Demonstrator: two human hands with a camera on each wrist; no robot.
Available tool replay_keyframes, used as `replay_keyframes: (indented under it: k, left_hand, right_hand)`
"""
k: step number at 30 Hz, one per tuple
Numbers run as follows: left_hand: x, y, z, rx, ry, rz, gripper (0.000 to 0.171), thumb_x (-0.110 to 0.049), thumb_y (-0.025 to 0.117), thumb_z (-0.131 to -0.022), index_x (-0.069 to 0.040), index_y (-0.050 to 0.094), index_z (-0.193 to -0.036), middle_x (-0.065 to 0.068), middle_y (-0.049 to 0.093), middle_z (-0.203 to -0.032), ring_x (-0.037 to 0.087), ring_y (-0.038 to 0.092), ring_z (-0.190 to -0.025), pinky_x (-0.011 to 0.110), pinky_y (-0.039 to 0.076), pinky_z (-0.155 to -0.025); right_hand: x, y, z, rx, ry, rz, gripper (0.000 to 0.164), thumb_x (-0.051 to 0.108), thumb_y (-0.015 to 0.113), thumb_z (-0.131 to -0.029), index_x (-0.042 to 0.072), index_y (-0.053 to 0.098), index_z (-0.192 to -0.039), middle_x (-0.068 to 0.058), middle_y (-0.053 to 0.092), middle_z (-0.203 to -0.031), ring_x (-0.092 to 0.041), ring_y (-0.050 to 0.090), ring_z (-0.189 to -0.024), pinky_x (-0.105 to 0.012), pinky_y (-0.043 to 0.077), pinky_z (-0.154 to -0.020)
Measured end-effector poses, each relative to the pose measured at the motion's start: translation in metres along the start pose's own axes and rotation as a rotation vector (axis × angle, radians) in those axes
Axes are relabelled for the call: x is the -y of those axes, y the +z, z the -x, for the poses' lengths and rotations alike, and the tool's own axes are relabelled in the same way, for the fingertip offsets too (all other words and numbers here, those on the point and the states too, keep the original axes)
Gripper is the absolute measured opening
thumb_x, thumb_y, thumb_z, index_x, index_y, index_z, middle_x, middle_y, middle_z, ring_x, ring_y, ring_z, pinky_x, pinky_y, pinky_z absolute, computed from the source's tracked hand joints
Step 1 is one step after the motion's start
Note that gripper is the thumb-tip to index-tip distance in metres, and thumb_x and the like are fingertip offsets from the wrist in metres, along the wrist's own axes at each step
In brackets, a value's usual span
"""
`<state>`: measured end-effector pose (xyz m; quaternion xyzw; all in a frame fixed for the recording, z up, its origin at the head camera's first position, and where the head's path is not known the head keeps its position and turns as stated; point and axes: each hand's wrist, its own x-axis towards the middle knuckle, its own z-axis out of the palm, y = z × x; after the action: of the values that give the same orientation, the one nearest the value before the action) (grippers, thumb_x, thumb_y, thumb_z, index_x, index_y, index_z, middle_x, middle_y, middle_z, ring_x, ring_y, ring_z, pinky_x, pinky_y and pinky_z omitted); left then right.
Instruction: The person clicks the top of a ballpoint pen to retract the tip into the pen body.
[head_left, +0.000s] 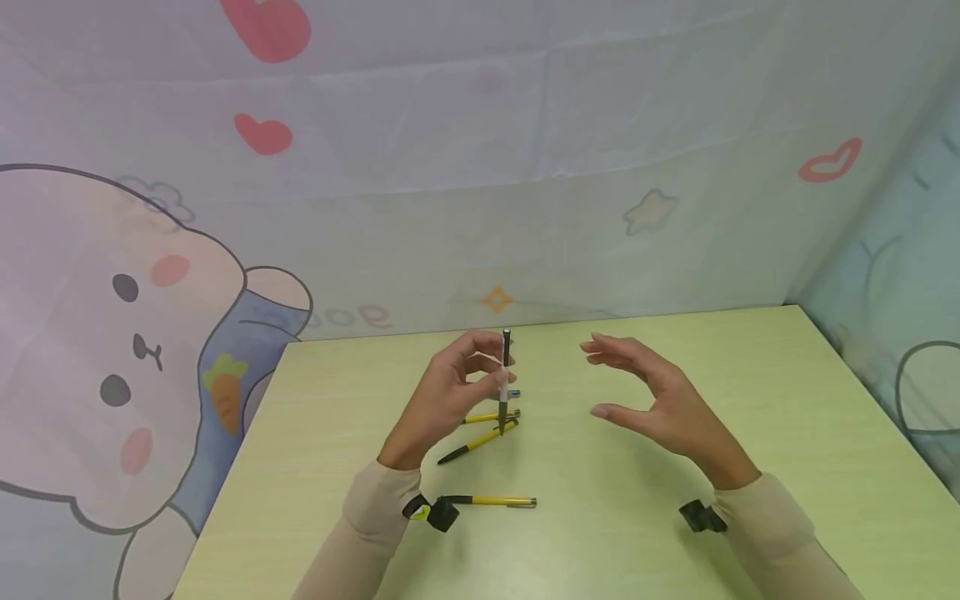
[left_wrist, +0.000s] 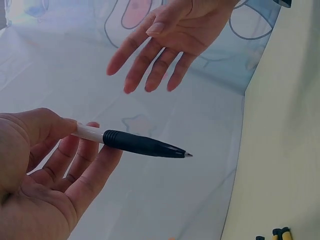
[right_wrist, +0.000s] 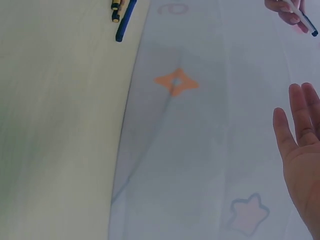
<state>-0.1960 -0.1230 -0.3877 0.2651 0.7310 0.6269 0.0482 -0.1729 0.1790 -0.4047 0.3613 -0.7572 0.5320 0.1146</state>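
Note:
My left hand (head_left: 446, 392) pinches a white pen with a black grip (left_wrist: 142, 144) between thumb and fingers. In the head view the pen stands upright, tip down, above the table; the left wrist view shows the metal tip protruding. Across from it, the right hand (head_left: 663, 404) is raised with nothing in it, thumb apart from the extended fingers. Beneath the left hand lie two yellow-and-black pens (head_left: 480, 442), one slanted, plus a blue pen (right_wrist: 125, 22) partly hidden in the head view. Closer to me, another yellow pen (head_left: 501, 501) lies crosswise by the left wrist.
The pale yellow-green table (head_left: 600, 533) reaches back to a hanging cloth (head_left: 420, 250) printed with hearts, stars and a cartoon animal. Small black devices (head_left: 703, 517) are strapped at both wrists over beige sleeves (head_left: 768, 521).

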Motion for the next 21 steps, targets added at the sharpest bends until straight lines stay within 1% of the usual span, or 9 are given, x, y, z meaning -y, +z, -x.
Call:
replay_keyframes:
  k: [3, 8, 10, 11, 16, 18, 21]
  left_hand:
    - [0.000, 0.001, 0.001, -0.002, -0.009, 0.010, 0.029, -0.006, 0.067, -0.098, -0.012, 0.060, -0.126, 0.012, 0.064, -0.116, 0.038, 0.068, -0.105, 0.041, 0.061, -0.086]
    - [0.000, 0.002, 0.003, -0.004, -0.018, 0.034, 0.030, -0.006, 0.067, -0.098, -0.014, 0.061, -0.126, 0.012, 0.065, -0.117, 0.042, 0.067, -0.106, 0.042, 0.061, -0.086]
    - [0.000, 0.003, 0.004, -0.004, -0.018, 0.041, 0.031, -0.006, 0.068, -0.098, -0.014, 0.061, -0.127, 0.012, 0.064, -0.117, 0.044, 0.066, -0.107, 0.042, 0.061, -0.086]
    - [0.000, 0.003, 0.005, -0.003, -0.017, 0.043, 0.031, -0.007, 0.068, -0.098, -0.014, 0.061, -0.127, 0.012, 0.064, -0.117, 0.045, 0.066, -0.107, 0.042, 0.061, -0.086]
    - [0.001, 0.004, 0.005, -0.004, -0.009, 0.041, 0.031, -0.007, 0.068, -0.097, -0.012, 0.060, -0.127, 0.012, 0.064, -0.117, 0.042, 0.067, -0.105, 0.041, 0.061, -0.087]
    - [0.001, 0.005, 0.006, -0.006, -0.008, 0.039, 0.031, -0.006, 0.068, -0.097, -0.012, 0.060, -0.127, 0.011, 0.064, -0.116, 0.040, 0.068, -0.104, 0.041, 0.061, -0.086]
    - [0.002, 0.005, 0.005, -0.007, -0.007, 0.040, 0.031, -0.006, 0.069, -0.097, -0.013, 0.061, -0.126, 0.010, 0.064, -0.116, 0.040, 0.068, -0.103, 0.041, 0.061, -0.086]
  right_hand:
    - [0.006, 0.001, -0.005, 0.007, -0.054, 0.031, 0.084, -0.010, 0.084, -0.076, 0.004, 0.046, -0.149, -0.010, 0.057, -0.141, -0.027, 0.059, -0.125, -0.031, 0.043, -0.112]
    - [0.012, 0.004, -0.013, 0.012, -0.124, 0.079, 0.086, -0.009, 0.086, -0.073, 0.000, 0.046, -0.149, -0.011, 0.057, -0.140, -0.030, 0.058, -0.123, -0.029, 0.043, -0.111]
    - [0.013, 0.005, -0.016, 0.012, -0.140, 0.083, 0.087, -0.009, 0.087, -0.072, 0.000, 0.046, -0.148, -0.011, 0.057, -0.140, -0.030, 0.058, -0.123, -0.028, 0.042, -0.111]
    - [0.014, 0.006, -0.018, 0.013, -0.147, 0.085, 0.087, -0.008, 0.087, -0.071, -0.001, 0.046, -0.148, -0.011, 0.057, -0.141, -0.028, 0.058, -0.124, -0.027, 0.042, -0.111]
    - [0.016, 0.009, -0.023, 0.020, -0.166, 0.095, 0.088, -0.007, 0.089, -0.069, -0.004, 0.046, -0.146, -0.011, 0.057, -0.141, -0.018, 0.057, -0.125, -0.025, 0.041, -0.111]
    - [0.017, 0.010, -0.025, 0.025, -0.168, 0.100, 0.089, -0.006, 0.090, -0.069, -0.004, 0.047, -0.146, -0.010, 0.057, -0.141, -0.018, 0.057, -0.125, -0.024, 0.041, -0.111]
    - [0.018, 0.011, -0.027, 0.034, -0.169, 0.104, 0.090, -0.005, 0.091, -0.068, -0.002, 0.047, -0.147, -0.009, 0.057, -0.142, -0.024, 0.057, -0.125, -0.023, 0.040, -0.111]
